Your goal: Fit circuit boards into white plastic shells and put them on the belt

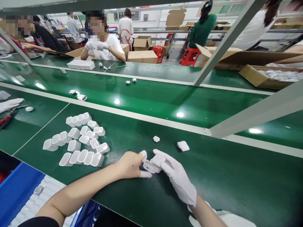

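My left hand [130, 164], with white covers on its fingertips, grips a small white open-ended plastic casing [149, 166] between thumb and finger. In a white glove, my right hand [178, 178] pinches a rounded white plastic piece [158, 159] close against that casing; whether the two are joined I cannot tell. Beyond my hands lie a small white part [156, 139] and a squarish white piece [183, 146]. Several similar hollow casings [82, 156] stand in loose rows on the green bench to the left.
A grey post [251, 110] slants up from the rail at right. Small white parts [81, 97] sit on the green conveyor [151, 101]. At left are red-handled pliers [7, 119] and a co-worker's gloved hand [10, 104]. A blue bin [21, 186] is below the bench edge.
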The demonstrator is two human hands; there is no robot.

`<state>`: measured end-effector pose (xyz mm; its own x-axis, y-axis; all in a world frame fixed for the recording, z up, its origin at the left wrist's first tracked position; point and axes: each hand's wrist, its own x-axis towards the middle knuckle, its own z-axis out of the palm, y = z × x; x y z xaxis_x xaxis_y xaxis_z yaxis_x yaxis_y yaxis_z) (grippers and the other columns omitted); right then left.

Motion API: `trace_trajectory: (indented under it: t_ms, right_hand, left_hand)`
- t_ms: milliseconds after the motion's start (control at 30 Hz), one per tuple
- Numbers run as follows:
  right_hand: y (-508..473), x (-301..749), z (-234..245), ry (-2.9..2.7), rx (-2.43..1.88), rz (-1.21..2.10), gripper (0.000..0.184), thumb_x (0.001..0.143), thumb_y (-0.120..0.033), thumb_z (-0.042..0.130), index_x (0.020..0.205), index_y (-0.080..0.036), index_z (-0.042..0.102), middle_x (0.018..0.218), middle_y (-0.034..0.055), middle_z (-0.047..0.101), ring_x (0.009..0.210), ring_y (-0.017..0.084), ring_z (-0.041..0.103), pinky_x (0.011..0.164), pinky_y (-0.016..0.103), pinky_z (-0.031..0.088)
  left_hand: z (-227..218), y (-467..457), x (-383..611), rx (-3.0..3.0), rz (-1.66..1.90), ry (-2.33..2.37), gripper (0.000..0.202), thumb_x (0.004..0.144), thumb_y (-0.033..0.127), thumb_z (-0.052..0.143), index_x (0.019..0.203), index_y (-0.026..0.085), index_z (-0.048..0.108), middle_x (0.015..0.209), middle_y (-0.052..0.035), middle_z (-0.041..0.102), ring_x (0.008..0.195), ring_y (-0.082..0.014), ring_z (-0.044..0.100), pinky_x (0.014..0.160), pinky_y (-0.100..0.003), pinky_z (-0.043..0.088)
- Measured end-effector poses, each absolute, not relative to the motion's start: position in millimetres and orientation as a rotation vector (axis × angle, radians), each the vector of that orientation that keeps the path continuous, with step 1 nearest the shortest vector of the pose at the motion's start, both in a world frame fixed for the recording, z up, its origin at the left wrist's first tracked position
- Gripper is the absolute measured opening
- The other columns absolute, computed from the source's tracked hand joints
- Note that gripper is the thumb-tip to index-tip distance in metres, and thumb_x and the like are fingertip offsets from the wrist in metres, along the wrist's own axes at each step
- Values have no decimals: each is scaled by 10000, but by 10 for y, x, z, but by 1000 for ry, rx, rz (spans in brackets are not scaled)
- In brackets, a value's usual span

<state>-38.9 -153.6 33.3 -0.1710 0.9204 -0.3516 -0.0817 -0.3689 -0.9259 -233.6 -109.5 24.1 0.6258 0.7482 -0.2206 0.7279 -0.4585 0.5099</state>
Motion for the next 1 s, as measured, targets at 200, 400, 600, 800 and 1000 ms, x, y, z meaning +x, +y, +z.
trace_trajectory:
  t_ms: [200,400,600,800,1000]
  right_hand:
    - [-1550,-372,304,-968,-1245,1587,501,834,-438,653,1271,-224,532,979,37,649,914,200,586,951,377,429]
    - [-1557,-377,293,-920,-1184,1392,516,771,-440,719,1204,-247,516,776,-1,630,666,163,528,732,343,467]
    - [-1574,-392,226,-912,-1189,1394,488,670,-382,819,1071,-271,562,921,18,658,880,200,597,820,355,478]
    - [-1619,-381,173,-1231,-1286,1237,436,733,-335,766,1112,-290,557,1090,42,639,968,221,595,893,409,471]
    - [-1642,-393,168,-1707,-1345,921,436,748,-178,701,1138,-318,562,1058,14,630,939,208,602,836,392,502]
  left_hand:
    - [198,-1125,-2338,2482,-7,1086,542,662,709,641,693,218,413,528,36,516,601,-236,643,485,-254,264]
    - [324,-1150,-2339,2340,122,933,536,682,460,698,1107,244,454,647,77,590,587,-185,617,524,-243,330]
    - [308,-1171,-2311,2263,87,1037,515,748,461,666,1181,262,472,606,75,565,608,-203,623,552,-246,351]
    - [316,-1128,-2329,2134,138,1013,492,742,348,689,1173,273,466,672,76,586,629,-175,607,559,-230,363]
    - [269,-1140,-2335,2121,173,1019,442,745,350,695,1119,242,485,750,60,634,673,-171,617,580,-229,361]
